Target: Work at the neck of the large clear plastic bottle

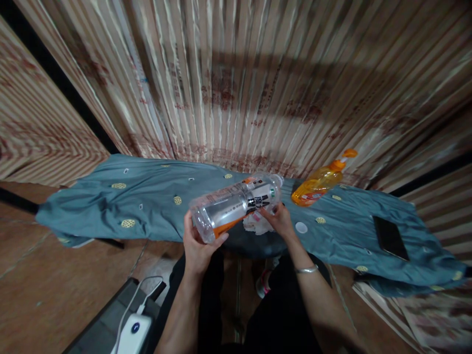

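Observation:
A large clear plastic bottle (228, 209) with a silver and orange label is tilted above the table, its base to the left and its neck to the upper right. My left hand (199, 246) is wrapped round the base end. Near the neck end, my right hand (279, 220) grips the bottle's lower side with the thumb on the label; its other fingers are partly hidden. Under the bottle, beside my right hand, lies a crumpled whitish wrapper or tissue (254, 225). A round white cap (301, 227) rests on the cloth just right of my right hand.
An orange pump bottle of liquid soap (319, 184) stands at the back right. A dark flat phone or tablet (391, 237) lies further right on the teal tablecloth (155, 206). Striped curtains (236, 98) hang behind. A white power bank (134, 332) with a cable sits at lower left.

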`<state>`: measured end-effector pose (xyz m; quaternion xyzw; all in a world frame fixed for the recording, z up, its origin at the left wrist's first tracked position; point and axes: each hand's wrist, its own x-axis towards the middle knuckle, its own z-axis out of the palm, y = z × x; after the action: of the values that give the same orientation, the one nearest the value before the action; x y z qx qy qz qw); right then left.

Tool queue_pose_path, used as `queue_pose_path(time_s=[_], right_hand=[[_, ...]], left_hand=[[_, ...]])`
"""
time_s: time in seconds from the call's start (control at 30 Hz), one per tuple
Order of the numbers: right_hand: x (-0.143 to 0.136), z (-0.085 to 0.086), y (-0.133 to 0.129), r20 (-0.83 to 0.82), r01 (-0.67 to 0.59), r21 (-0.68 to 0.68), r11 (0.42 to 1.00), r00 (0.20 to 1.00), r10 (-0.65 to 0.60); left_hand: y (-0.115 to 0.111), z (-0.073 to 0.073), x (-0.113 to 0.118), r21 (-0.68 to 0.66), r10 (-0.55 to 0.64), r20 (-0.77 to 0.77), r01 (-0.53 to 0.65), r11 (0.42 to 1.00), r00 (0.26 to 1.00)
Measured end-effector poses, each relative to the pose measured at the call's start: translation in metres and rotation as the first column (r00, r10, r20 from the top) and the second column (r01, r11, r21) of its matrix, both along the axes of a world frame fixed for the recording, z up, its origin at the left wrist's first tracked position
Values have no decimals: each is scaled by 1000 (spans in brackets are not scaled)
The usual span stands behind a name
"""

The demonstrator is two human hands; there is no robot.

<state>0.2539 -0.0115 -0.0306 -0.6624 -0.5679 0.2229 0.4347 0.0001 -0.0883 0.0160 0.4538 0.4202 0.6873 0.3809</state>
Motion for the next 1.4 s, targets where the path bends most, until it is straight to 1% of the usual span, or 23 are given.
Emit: queue_pose_path(time_s=[0.07,0.2,0.33,0.53,0.77,1.0,1.17,1.27,1.4], right_hand=[[0,0,0,-5,-5,8,1000,1000,5],[2,-1,2,-1,-5,24,1000,1000,5],[4,-5,3,19,5,34,999,1000,-6],[5,-7,3,15,1,21,1000,1000,-1],[3,-5,3,11,7,23,1000,1000,-8],[2,-4,3,22,34,20,999,999,-34],[2,-4,3,10,14,37,999,1000,-14],[2,-3,2,11,19,41,999,1000,-20],[0,0,0,9,3,52,999,1000,-4]], left_hand=[[0,1,0,-9,-17,9,17,1000,1000],[-1,4,1,-5,12,0,-12,1000,1000],[0,3,2,-7,3,7,-3,1000,1000],[1,3,2,29,59,-30,-58,998,998],[1,6,2,49,49,-50,-47,998,998],[2,1,2,52,44,-45,-42,998,998],[2,-1,2,44,57,-60,-54,998,997],[2,0,3,38,73,-60,-71,997,995],[2,2,4,47,67,-45,-65,997,997]])
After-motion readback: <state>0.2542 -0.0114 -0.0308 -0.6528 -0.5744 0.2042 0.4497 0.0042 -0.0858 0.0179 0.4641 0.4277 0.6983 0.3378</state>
